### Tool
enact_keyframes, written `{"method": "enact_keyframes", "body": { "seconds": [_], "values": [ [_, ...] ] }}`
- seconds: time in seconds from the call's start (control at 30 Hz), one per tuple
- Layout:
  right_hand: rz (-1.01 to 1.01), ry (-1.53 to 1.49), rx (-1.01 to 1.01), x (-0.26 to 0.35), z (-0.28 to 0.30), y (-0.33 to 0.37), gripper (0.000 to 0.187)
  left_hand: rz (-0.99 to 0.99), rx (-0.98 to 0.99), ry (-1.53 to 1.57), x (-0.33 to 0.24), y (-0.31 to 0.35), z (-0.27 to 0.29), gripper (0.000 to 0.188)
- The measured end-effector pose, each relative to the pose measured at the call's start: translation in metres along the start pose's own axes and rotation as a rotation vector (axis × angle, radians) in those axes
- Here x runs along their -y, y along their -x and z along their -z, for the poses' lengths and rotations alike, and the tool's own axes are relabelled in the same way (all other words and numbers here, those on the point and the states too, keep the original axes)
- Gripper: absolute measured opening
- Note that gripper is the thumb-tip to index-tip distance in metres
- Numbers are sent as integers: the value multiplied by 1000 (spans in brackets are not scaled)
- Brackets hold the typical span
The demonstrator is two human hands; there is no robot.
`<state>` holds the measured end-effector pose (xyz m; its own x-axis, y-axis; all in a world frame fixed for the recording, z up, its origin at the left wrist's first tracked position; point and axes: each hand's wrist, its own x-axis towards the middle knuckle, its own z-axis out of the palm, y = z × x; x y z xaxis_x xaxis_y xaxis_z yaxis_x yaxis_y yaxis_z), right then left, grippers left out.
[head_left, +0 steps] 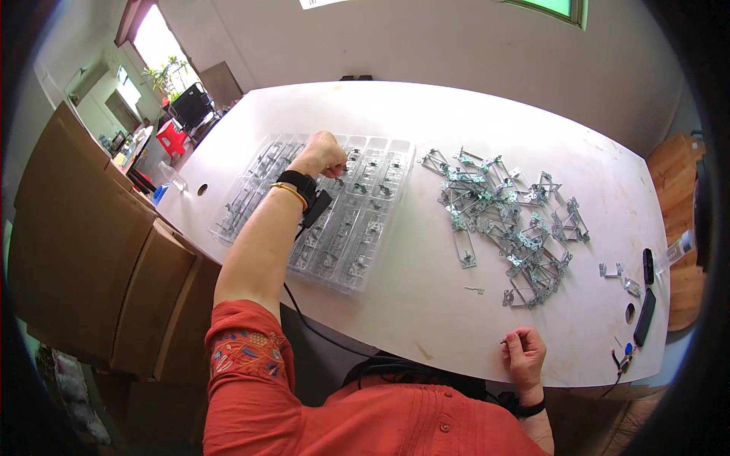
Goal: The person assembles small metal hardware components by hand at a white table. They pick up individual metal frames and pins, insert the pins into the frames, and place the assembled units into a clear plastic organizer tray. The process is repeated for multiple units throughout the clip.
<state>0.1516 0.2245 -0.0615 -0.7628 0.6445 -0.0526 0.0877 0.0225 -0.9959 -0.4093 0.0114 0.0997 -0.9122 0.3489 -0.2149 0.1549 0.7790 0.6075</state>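
Note:
My left hand (327, 152) reaches over the far part of a clear plastic tray (351, 286) with long compartments. Its fingers are curled closed and point down among the small metal parts (372, 166) there; what they grip, if anything, is hidden. Near the table's front edge rests my right hand (526, 356), thumb and finger pinched together. A tiny dark tip (503, 342) sticks out of that pinch, too small to name. Between the right hand and the tray lies a single small flat metal piece (474, 289).
A heap of metal bracket frames (502, 213) covers the right middle of the white table (395, 319). Farther right lie loose metal parts (610, 270), a black bar-shaped object (645, 319) and pliers (626, 357). Cardboard boxes (84, 251) stand left. A black cable (319, 334) trails from the left wrist.

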Motion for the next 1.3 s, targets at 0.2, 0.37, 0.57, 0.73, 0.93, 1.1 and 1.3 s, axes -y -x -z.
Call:
{"method": "enact_keyframes", "body": {
  "seconds": [0.2,0.37,0.57,0.73,0.93,1.1,1.3],
  "values": [
    [9,11,-3,0,0,0,13,-17,2,56,2,-3,-2,5],
    [-2,-9,-7,1,-2,1,14,-30,12,85,1,6,0,6],
    [8,-3,-2,1,-2,0,14,-103,-20,34,0,13,-2,7],
    [-3,36,22,-6,4,0,12,-136,-81,-44,-4,17,-3,10],
    [-5,0,-12,-2,-1,0,14,-169,-101,-56,7,19,4,18],
    [2,12,-16,-2,-2,0,13,-160,19,-66,0,38,10,26],
    [-9,8,1,1,-2,0,13,-106,112,-155,-1,45,9,34]
  ]
}}
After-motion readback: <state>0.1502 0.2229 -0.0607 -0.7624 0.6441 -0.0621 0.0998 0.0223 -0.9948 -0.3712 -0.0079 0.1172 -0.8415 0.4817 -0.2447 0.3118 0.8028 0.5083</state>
